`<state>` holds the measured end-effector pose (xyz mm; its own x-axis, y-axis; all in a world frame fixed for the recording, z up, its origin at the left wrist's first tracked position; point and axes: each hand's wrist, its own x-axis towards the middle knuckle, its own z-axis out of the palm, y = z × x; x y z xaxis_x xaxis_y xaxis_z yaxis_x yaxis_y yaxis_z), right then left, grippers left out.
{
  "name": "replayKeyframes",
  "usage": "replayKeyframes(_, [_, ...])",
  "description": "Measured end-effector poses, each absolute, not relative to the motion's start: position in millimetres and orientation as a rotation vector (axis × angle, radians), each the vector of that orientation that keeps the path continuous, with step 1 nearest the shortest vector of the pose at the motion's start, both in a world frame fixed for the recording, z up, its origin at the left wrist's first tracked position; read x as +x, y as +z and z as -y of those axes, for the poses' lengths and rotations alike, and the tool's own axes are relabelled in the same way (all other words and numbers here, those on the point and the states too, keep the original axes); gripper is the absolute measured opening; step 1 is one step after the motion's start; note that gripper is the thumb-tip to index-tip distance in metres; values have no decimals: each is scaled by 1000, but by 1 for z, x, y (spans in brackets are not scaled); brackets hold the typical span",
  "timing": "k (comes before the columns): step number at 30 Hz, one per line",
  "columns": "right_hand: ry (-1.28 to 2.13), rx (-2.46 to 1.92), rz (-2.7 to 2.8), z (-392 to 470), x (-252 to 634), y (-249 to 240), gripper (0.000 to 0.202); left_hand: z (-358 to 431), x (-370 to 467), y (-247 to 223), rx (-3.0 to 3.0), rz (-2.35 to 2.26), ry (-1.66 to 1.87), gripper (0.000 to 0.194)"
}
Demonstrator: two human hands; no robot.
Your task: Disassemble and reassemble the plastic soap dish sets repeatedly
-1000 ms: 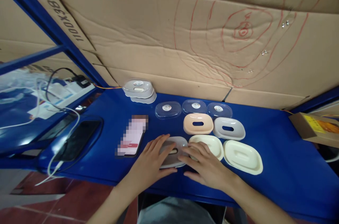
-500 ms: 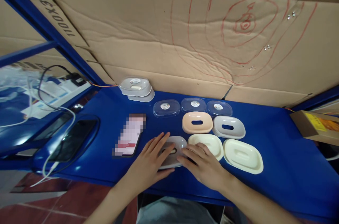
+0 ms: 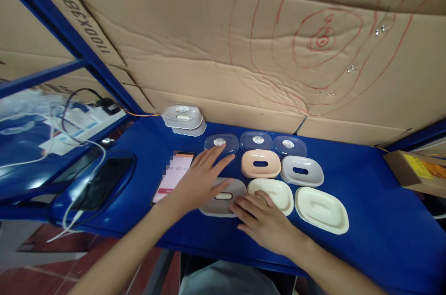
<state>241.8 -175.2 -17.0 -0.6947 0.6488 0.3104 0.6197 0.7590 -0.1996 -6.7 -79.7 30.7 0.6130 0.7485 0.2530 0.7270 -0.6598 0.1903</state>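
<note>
The grey dish (image 3: 223, 208) lies flat at the front of the blue table (image 3: 379, 220), within easy reach of both hands. The right hand (image 3: 252, 213) rests curled fingers on its right end, seemingly to steady it; its fingertips are partly hidden, so I cannot tell whether they grip. The left hand (image 3: 212, 169) is spread and holds nothing, its fingertips over or touching the leftmost clear lid (image 3: 230, 139). Cream trays (image 3: 322, 209) sit just beside the dish, the row apparently keeping matching pieces together.
</note>
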Motion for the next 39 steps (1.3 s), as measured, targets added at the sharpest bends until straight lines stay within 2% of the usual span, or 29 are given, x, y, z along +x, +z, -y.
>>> replayKeyframes(5, [92, -1021, 2622, 177, 244, -21, 48, 6, 5, 20, 2643, -1488, 357, 78])
replayKeyframes(9, [89, -1043, 2637, 178, 246, -18, 52, -13, 1, 17, 2596, -1490, 345, 72])
replayKeyframes(14, [70, -1069, 2615, 176, 251, -13, 63, 24, -10, 35, 2585, -1454, 455, 74])
replayKeyframes(17, [119, -1122, 2497, 171, 256, -13, 66, 65, -18, 39, 2614, -1271, 459, 75])
replayKeyframes(22, [243, -1208, 2369, 164, 261, -11, 58, 110, -28, 29, 2628, -1180, 459, 75])
replayKeyframes(28, [290, -1222, 2314, 163, 258, -10, 43, 117, -23, 22, 2653, -1117, 439, 73])
replayKeyframes(34, [261, -1231, 2257, 162, 257, -9, 40, 124, -14, 18, 2686, -1112, 433, 71])
replayKeyframes(39, [264, -1240, 2272, 164, 256, -10, 44, 127, -11, 8, 2723, -1154, 406, 80])
